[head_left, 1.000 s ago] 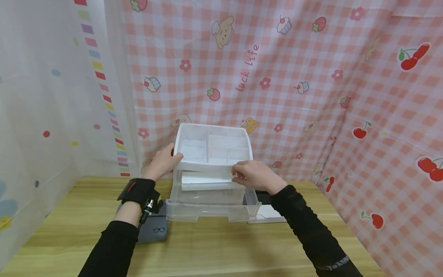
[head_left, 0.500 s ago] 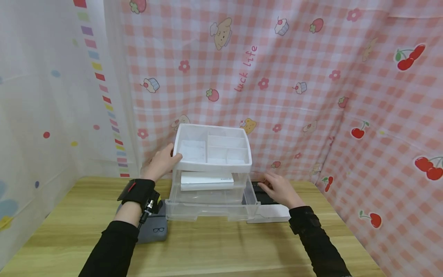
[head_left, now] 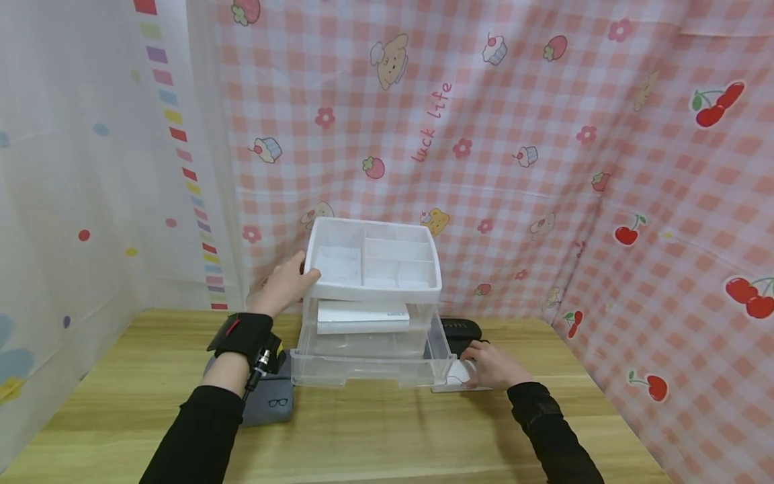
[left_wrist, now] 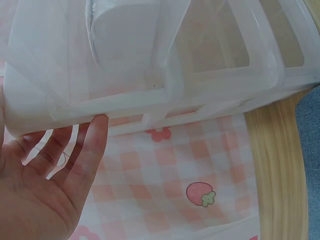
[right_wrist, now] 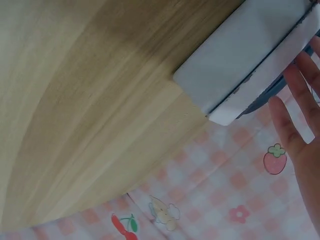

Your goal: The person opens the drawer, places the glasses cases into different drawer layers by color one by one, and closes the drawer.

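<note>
My left hand (head_left: 281,284) holds the left side of a white desktop drawer organizer (head_left: 375,294), thumb over the top rim; in the left wrist view its fingers (left_wrist: 94,145) lie along the side wall. The organizer's divided top tray is uppermost. Below it, a clear lower drawer (head_left: 375,371) is pulled out, and a white box (head_left: 363,317) with small print shows above it. My right hand (head_left: 496,368) is over a flat white box (head_left: 455,378) on the table, right of the organizer. In the right wrist view its fingers (right_wrist: 285,120) are extended close beside that box.
A black ridged object (head_left: 461,329) lies behind the flat white box. A grey-blue case (head_left: 266,403) with a glasses drawing lies at the organizer's left. Patterned curtains (head_left: 351,81) stand behind and at both sides of the wooden table (head_left: 363,437).
My right hand has left the organizer's front right rim, moved right past the black object, then come down toward me to the flat white box. The left hand has stayed in place.
</note>
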Action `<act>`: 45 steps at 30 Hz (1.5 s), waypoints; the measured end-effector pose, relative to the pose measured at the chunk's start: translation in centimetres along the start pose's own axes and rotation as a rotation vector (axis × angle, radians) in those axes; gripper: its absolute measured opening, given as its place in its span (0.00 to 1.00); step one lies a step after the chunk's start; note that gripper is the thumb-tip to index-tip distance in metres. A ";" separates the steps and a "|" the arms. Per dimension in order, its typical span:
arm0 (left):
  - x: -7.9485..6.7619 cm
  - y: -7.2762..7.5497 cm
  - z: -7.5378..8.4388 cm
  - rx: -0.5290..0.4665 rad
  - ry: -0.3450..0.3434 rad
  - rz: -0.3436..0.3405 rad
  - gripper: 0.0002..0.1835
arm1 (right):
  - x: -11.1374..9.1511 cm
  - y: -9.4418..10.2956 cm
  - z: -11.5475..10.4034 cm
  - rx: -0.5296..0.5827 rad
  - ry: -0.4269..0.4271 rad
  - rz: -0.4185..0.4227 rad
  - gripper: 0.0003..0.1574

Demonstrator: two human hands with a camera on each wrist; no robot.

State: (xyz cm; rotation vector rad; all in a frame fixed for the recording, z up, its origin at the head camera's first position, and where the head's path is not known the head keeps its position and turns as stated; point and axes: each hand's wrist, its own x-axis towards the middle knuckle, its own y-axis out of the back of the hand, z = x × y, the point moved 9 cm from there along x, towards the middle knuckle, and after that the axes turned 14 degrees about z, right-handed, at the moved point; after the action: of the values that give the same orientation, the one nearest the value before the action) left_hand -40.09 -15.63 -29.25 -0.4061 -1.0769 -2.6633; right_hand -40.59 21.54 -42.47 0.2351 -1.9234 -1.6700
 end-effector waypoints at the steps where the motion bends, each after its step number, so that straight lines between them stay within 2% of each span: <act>1: 0.0 0.0 0.0 -0.002 -0.001 0.000 0.17 | 0.0 -0.1 -0.1 -0.012 0.009 0.001 0.32; 5: 0.1 0.0 0.2 -0.006 -0.009 0.000 0.16 | 0.0 -0.3 -0.3 -0.066 0.032 0.002 0.35; 12: 0.2 -0.2 0.3 -0.020 -0.012 0.001 0.16 | 0.0 -0.3 -0.5 -0.126 0.048 0.023 0.32; 18: 0.2 -0.2 0.3 -0.004 -0.010 -0.001 0.17 | -0.4 -0.6 0.1 -0.121 -0.021 -0.038 0.30; 22: 0.2 -0.2 0.3 0.000 -0.011 0.002 0.17 | -0.8 0.0 0.7 -0.057 -0.065 -0.045 0.29; 25: 0.2 -0.2 0.3 -0.007 -0.015 0.003 0.16 | -0.7 1.6 1.0 -0.005 -0.080 -0.001 0.29; 28: 0.1 -0.1 0.3 -0.009 -0.016 0.004 0.16 | -0.6 3.8 0.9 0.000 -0.068 0.075 0.31; 37: 0.0 -0.1 0.2 -0.021 -0.008 0.001 0.18 | -0.5 11.0 -0.4 -0.081 0.043 0.296 0.35; 45: 0.0 -0.1 0.1 -0.020 0.000 0.001 0.17 | -0.4 16.6 -3.3 -0.177 0.107 0.416 0.36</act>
State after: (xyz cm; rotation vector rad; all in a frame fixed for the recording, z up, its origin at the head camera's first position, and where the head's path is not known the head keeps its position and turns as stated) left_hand -40.08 -15.51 -29.30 -0.4102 -1.0507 -2.6747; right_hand -34.64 22.28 -26.62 -0.1354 -1.6011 -1.4992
